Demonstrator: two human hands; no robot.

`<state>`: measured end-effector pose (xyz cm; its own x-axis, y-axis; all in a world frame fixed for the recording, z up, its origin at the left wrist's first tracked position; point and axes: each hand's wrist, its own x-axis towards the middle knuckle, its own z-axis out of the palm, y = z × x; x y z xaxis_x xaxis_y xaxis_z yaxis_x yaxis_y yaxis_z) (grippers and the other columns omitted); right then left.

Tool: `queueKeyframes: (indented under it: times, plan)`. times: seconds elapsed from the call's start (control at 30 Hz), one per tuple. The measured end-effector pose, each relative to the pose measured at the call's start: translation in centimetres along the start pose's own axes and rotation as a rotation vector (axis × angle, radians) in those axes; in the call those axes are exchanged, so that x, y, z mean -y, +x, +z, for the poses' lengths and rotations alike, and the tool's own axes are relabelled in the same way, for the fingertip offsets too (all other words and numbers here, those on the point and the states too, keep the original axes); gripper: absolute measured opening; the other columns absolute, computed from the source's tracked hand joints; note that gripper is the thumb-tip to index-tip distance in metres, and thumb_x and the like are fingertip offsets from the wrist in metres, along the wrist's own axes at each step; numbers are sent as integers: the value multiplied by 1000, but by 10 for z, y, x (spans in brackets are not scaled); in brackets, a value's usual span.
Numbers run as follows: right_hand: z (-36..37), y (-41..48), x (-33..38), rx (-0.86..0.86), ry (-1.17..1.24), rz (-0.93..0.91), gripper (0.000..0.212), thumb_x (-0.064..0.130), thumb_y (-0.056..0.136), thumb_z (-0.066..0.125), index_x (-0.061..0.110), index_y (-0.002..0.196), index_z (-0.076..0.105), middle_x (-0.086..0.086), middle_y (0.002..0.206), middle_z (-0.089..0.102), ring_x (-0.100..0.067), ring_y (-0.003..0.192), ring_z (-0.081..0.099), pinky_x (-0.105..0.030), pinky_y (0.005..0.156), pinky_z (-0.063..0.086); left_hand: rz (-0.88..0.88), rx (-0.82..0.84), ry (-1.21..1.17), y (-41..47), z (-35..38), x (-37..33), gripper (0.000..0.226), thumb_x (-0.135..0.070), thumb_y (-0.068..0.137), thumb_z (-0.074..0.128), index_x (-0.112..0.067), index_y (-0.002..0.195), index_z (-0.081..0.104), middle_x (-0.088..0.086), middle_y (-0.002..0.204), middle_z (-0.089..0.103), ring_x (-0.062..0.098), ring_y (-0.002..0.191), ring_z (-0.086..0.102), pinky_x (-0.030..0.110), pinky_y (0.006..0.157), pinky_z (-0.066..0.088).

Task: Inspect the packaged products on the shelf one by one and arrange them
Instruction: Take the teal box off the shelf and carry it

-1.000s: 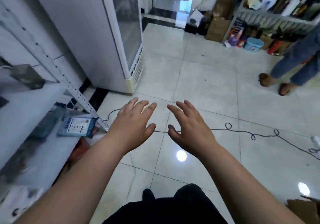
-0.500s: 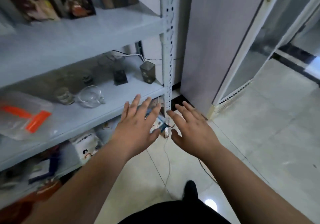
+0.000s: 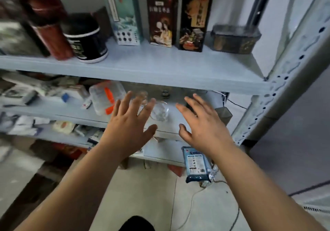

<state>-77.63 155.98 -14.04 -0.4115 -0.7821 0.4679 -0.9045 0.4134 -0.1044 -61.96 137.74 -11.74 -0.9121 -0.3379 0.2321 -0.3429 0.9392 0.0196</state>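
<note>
The left hand [image 3: 130, 125] and right hand [image 3: 205, 123] hover side by side, fingers spread and straight, holding nothing. A glass cup [image 3: 159, 113] shows between them on the middle board of the shelf [image 3: 178, 70]. On the board above, tall boxes [image 3: 161, 16] stand upright beside a dark tin [image 3: 234, 39]. A blue packet [image 3: 195, 164] lies below the right hand.

grey shelf [image 3: 160, 70] — cartons [image 3: 161, 16], canisters [image 3: 85, 38], tin [image 3: 234, 39]
</note>
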Motion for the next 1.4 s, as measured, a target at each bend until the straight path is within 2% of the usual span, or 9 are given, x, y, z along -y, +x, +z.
queueKeyframes:
  times: [0.17,0.33,0.53,0.73,0.97,1.07,1.17,1.27,1.4]
  plan:
    - [8,66,19,50,44,-119,61,38,88,59,16,145,54,-18,149,52,-40,146,40,-59,115,40,-140,-4,22,-7,-12,38,75,-63,95,37,-30,160,21,11,165,26,39,155,10,54,121,12]
    - [16,124,33,71,8,-193,60,41,92,57,19,148,50,-14,152,50,-36,147,38,-52,117,35,-158,-32,-26,18,-15,82,76,-66,93,30,-28,158,27,11,161,34,38,155,16,53,120,21]
    - [22,199,21,181,10,-133,61,44,101,52,25,157,37,-8,164,34,-31,154,24,-43,124,20,-68,-86,-90,88,-19,108,71,-62,94,42,-27,155,36,8,158,40,34,152,25,56,116,31]
    - [33,250,2,286,98,-42,51,52,103,49,29,149,50,2,152,49,-18,143,37,-33,115,33,63,-73,-127,145,1,135,72,-64,96,33,-18,148,48,13,145,54,35,135,49,55,113,40]
    - [46,262,-18,283,235,35,46,48,99,60,29,141,60,9,143,55,-10,135,45,-28,113,37,4,8,-190,187,3,142,86,-73,86,13,-25,148,48,6,155,45,27,145,35,47,121,26]
    - [49,263,-19,272,237,31,47,47,98,60,28,141,60,9,143,54,-11,135,45,-30,114,37,-167,65,-319,216,-4,138,91,-75,86,35,-18,157,29,9,163,27,27,152,21,43,125,18]
    - [53,263,-22,251,239,18,46,45,97,60,27,139,61,7,141,57,-15,135,47,-34,113,40,-380,-94,-586,253,-15,130,107,-51,89,69,-16,162,-2,10,169,1,29,156,3,43,126,13]
    - [54,263,-22,232,245,11,45,46,98,60,28,139,60,8,141,56,-14,137,44,-31,114,36,-529,-379,-778,291,-25,124,124,-39,82,82,-13,161,-9,12,168,2,31,155,5,43,125,13]
    - [54,264,-24,247,238,-4,46,49,100,55,31,142,57,12,144,52,-10,138,39,-27,113,32,-689,-495,-895,326,-25,129,138,-37,70,92,-18,161,-10,13,165,4,37,152,14,50,124,19]
